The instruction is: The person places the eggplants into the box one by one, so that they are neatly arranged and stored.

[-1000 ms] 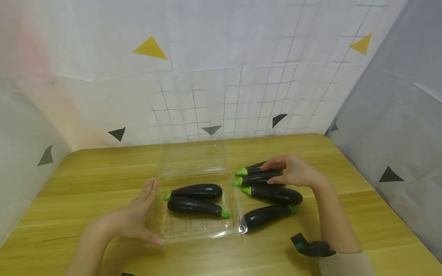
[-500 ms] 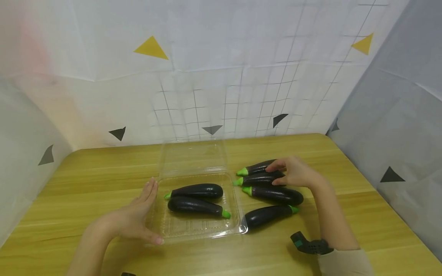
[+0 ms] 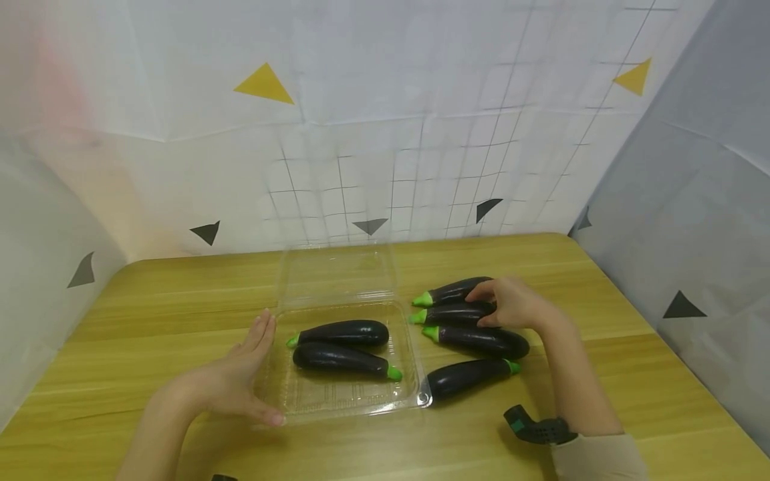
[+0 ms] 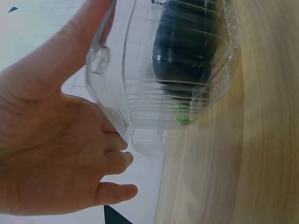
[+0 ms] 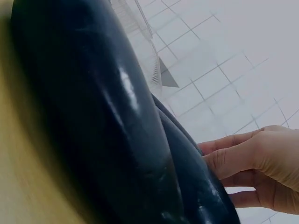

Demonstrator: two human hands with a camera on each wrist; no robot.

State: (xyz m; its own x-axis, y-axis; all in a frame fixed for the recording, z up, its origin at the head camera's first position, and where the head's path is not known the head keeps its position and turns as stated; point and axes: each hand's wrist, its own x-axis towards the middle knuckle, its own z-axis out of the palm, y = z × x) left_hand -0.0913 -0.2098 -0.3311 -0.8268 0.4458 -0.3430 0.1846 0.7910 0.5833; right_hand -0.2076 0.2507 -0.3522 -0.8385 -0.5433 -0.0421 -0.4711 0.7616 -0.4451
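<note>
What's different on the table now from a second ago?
The right hand moved slightly rightward and toward the person, so more of the farthest eggplant shows. I can't tell whether it has gripped an eggplant. The left hand at the clear container and the two eggplants inside stayed as they were.

A clear plastic container sits on the wooden table, its lid open behind it and two eggplants inside. The left hand, fingers straight, touches the container's left side. Right of the container lie four more eggplants — one just beside its front corner — and the right hand pinches another eggplant there.
</note>
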